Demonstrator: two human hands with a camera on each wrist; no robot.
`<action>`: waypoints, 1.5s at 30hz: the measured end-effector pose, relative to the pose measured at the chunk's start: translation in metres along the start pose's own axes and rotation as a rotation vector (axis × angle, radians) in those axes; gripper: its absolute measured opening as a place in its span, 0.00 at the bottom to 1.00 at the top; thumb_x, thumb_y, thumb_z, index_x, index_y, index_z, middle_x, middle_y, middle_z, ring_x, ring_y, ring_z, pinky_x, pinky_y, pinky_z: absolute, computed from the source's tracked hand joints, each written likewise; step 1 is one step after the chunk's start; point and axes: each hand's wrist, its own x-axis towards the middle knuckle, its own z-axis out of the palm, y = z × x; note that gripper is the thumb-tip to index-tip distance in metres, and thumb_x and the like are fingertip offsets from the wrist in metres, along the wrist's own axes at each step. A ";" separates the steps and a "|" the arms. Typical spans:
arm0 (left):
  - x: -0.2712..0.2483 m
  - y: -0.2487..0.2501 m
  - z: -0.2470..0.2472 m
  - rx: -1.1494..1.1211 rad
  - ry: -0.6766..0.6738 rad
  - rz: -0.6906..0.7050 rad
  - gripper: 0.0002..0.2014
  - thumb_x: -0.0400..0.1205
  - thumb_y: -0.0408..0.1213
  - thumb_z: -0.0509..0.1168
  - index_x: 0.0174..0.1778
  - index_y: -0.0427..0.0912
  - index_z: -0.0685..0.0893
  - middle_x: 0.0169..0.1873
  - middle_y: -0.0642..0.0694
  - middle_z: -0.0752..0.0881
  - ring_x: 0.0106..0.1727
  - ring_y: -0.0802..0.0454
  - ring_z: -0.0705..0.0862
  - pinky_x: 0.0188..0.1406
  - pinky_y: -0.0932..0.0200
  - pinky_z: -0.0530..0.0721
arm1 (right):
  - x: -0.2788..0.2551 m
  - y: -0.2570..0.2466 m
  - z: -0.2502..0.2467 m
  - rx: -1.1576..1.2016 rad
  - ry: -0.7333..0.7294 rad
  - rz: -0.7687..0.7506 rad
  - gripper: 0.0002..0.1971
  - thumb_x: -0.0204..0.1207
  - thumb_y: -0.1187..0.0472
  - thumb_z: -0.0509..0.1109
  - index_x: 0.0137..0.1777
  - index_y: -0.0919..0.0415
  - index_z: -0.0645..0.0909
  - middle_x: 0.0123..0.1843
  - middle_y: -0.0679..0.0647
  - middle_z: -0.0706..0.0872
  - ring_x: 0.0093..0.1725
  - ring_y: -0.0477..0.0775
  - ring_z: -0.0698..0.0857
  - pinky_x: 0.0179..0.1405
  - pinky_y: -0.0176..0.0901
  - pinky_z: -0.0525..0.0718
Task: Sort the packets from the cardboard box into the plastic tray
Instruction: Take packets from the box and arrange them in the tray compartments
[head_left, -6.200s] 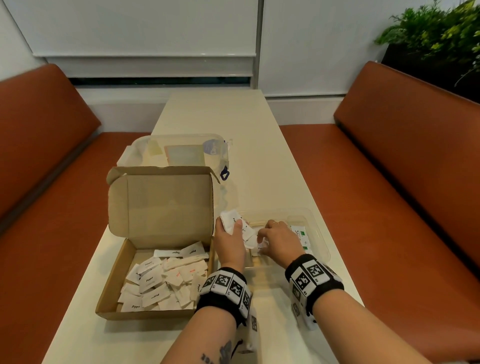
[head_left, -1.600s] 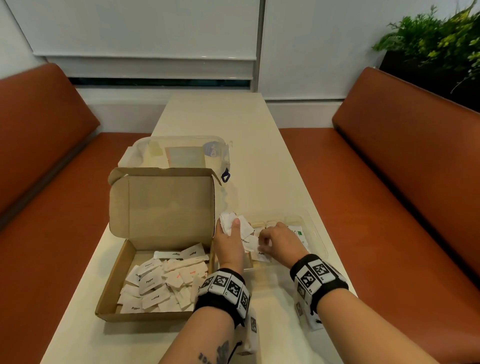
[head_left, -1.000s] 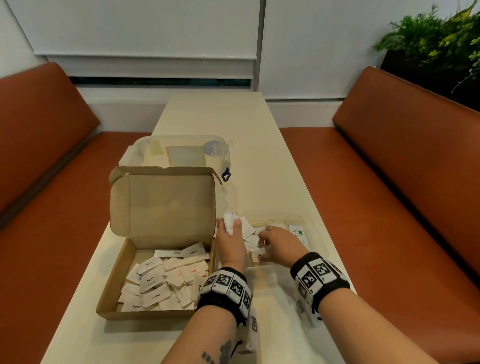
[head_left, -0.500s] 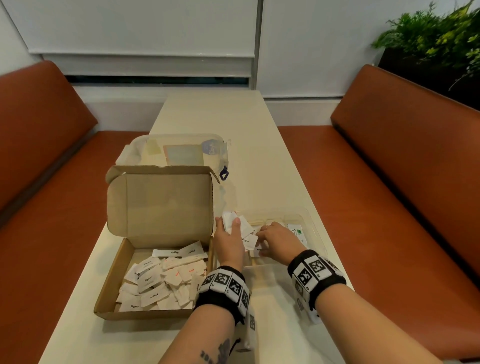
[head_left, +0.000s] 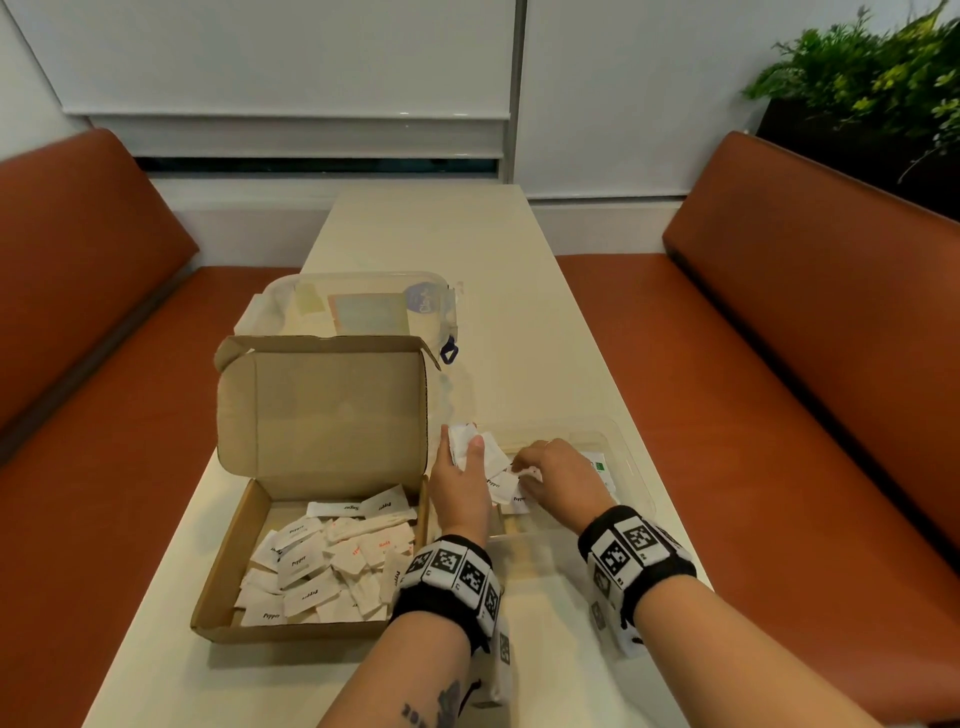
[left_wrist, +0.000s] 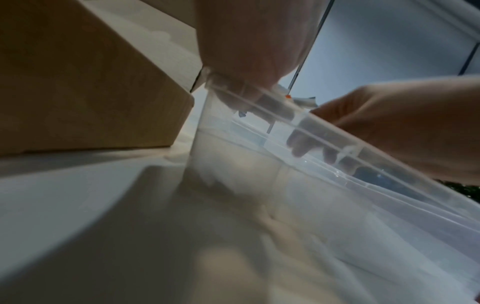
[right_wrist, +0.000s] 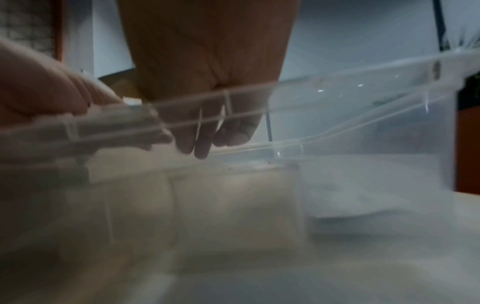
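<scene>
You were early on: your left hand (head_left: 461, 483) gripped a bunch of packets (head_left: 480, 451) over the plastic tray (head_left: 631, 457), your right hand (head_left: 558, 480) pinched one, and most lay in the cardboard box (head_left: 228, 582).

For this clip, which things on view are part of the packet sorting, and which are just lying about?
In the job: cardboard box; loose packets in it; clear plastic tray; left hand holding a bunch of packets; right hand over the tray.

Lying about: lidded plastic container behind the box; benches; plant.
</scene>
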 end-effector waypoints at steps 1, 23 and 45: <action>-0.001 0.001 -0.001 -0.012 -0.005 0.006 0.15 0.84 0.42 0.63 0.65 0.41 0.81 0.55 0.42 0.87 0.54 0.46 0.85 0.50 0.58 0.84 | 0.000 -0.003 -0.002 0.092 0.068 0.042 0.09 0.81 0.58 0.64 0.53 0.60 0.84 0.51 0.53 0.87 0.53 0.54 0.81 0.50 0.45 0.77; 0.010 0.000 -0.005 -0.066 -0.082 -0.086 0.11 0.84 0.43 0.63 0.58 0.41 0.81 0.49 0.44 0.88 0.49 0.46 0.86 0.47 0.57 0.81 | 0.006 -0.013 -0.028 0.885 0.251 0.286 0.03 0.73 0.68 0.73 0.45 0.66 0.88 0.41 0.58 0.90 0.36 0.46 0.84 0.35 0.31 0.83; 0.013 0.001 -0.004 -0.100 0.032 0.007 0.13 0.85 0.40 0.61 0.62 0.39 0.81 0.50 0.38 0.88 0.49 0.41 0.87 0.48 0.49 0.87 | 0.005 0.003 0.009 -0.059 -0.093 0.103 0.10 0.79 0.58 0.67 0.55 0.53 0.88 0.54 0.54 0.86 0.59 0.53 0.78 0.57 0.42 0.78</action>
